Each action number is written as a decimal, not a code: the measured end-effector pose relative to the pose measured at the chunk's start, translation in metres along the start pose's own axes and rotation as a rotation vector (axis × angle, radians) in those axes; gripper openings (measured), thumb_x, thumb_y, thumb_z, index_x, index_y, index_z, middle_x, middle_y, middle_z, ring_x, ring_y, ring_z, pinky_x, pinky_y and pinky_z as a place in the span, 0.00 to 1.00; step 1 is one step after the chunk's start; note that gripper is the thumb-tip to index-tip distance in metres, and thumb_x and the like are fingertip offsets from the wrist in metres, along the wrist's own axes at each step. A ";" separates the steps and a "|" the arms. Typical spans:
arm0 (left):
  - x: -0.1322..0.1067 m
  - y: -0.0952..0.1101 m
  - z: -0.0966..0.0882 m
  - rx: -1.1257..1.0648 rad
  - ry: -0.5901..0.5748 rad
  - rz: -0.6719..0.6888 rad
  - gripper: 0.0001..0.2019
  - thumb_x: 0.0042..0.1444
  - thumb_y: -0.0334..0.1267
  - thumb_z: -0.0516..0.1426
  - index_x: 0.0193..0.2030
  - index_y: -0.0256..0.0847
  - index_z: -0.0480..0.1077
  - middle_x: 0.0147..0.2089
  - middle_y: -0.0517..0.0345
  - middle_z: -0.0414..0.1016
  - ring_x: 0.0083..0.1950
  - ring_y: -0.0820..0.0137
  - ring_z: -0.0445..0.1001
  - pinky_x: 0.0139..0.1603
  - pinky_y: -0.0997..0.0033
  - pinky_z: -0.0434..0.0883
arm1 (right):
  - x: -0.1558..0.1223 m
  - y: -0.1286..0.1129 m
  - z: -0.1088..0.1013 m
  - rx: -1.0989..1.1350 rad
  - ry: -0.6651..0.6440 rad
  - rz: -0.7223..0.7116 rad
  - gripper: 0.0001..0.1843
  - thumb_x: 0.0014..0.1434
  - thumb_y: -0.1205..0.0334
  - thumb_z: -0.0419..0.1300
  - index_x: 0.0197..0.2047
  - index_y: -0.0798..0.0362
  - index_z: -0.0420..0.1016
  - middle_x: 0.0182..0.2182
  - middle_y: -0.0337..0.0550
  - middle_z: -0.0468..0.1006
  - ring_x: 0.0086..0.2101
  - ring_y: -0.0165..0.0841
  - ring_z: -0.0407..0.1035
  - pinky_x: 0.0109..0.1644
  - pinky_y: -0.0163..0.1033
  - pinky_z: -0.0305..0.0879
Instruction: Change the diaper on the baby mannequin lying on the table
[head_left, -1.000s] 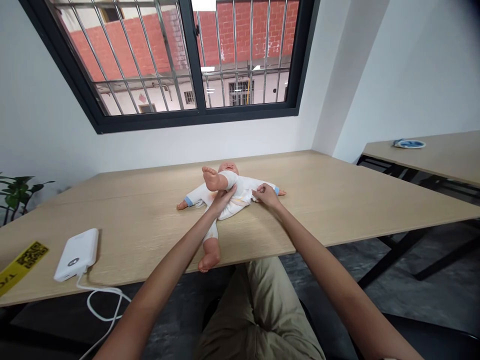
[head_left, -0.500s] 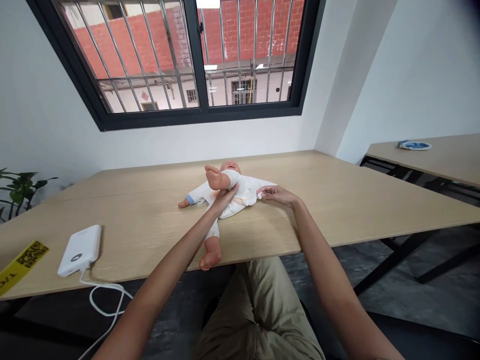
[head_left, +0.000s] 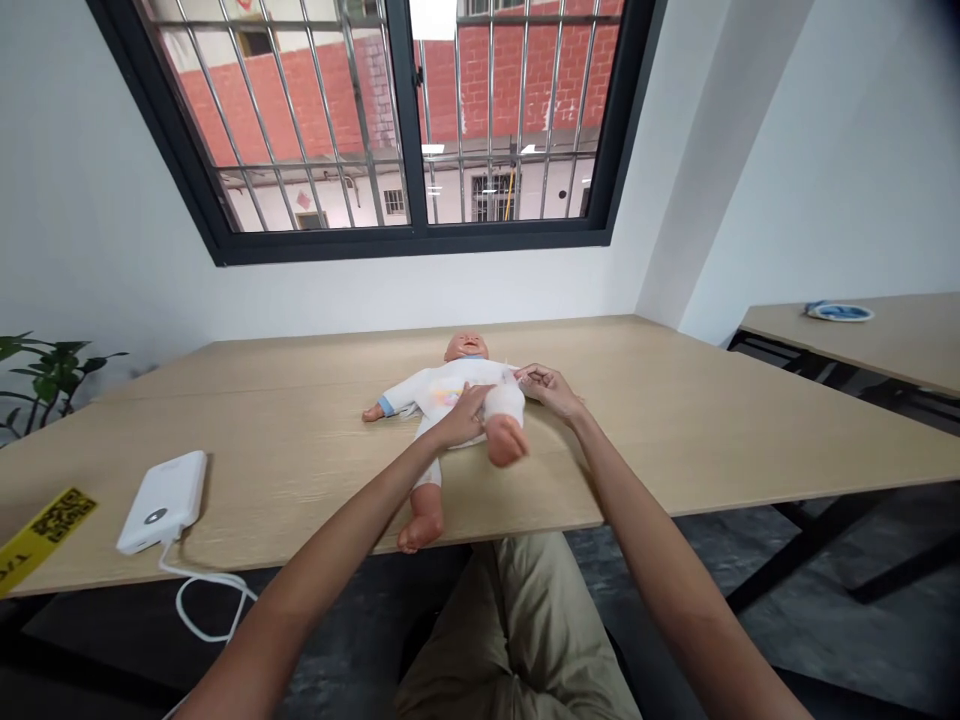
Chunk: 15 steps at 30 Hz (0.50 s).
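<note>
A baby doll (head_left: 466, 347) lies on its back on the wooden table (head_left: 300, 440), head toward the window. It wears a white outfit with blue cuffs; its bare feet point toward me. One foot (head_left: 424, 517) hangs at the table's front edge, while the other leg (head_left: 505, 420) is raised and slightly blurred. My left hand (head_left: 463, 418) is closed against the inner side of that raised leg, over the doll's lower body. On the leg's other side, my right hand (head_left: 551, 388) has its fingers pinched at the doll's white clothing. The doll's arm on that side is mostly hidden.
A white power bank (head_left: 163, 500) with a white cable (head_left: 214, 578) lies at the left, beside a yellow tag (head_left: 46, 537). A plant (head_left: 52, 375) stands at the far left. At the right, a second table (head_left: 907, 335) holds a blue-and-white item (head_left: 838, 312).
The doll's raised leg has swung down and to the right, uncovering its face and chest. My left hand has shifted slightly right and lower; my right hand stays beside the clothing. The view has tilted slightly.
</note>
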<state>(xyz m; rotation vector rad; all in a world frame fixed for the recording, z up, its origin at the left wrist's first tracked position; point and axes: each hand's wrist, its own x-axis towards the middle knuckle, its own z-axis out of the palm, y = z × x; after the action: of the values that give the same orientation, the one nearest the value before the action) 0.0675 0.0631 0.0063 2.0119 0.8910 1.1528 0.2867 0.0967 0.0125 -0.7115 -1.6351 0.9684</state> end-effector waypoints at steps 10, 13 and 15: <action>-0.003 0.017 -0.003 0.638 -0.423 0.313 0.24 0.53 0.40 0.59 0.59 0.50 0.69 0.60 0.48 0.66 0.65 0.53 0.59 0.70 0.37 0.38 | 0.033 0.011 0.027 -0.295 -0.058 -0.164 0.16 0.59 0.48 0.59 0.36 0.52 0.78 0.38 0.46 0.81 0.40 0.39 0.74 0.45 0.42 0.67; -0.004 0.020 -0.002 0.622 -0.399 0.311 0.26 0.51 0.40 0.61 0.58 0.51 0.69 0.61 0.48 0.63 0.67 0.52 0.57 0.71 0.39 0.40 | 0.030 0.020 0.028 -0.357 0.023 -0.172 0.15 0.60 0.50 0.57 0.36 0.52 0.79 0.38 0.45 0.81 0.40 0.39 0.74 0.45 0.42 0.67; -0.003 0.020 -0.003 0.573 -0.367 0.297 0.27 0.50 0.37 0.60 0.59 0.52 0.67 0.63 0.49 0.62 0.68 0.52 0.54 0.72 0.41 0.40 | 0.027 0.024 0.027 -0.363 0.060 -0.152 0.15 0.59 0.50 0.57 0.36 0.52 0.79 0.38 0.45 0.81 0.38 0.38 0.74 0.44 0.42 0.67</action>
<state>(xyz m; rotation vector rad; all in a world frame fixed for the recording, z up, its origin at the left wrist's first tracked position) 0.0684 0.0497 0.0216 2.7838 0.8064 0.6678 0.2535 0.1249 0.0012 -0.8345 -1.8042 0.5409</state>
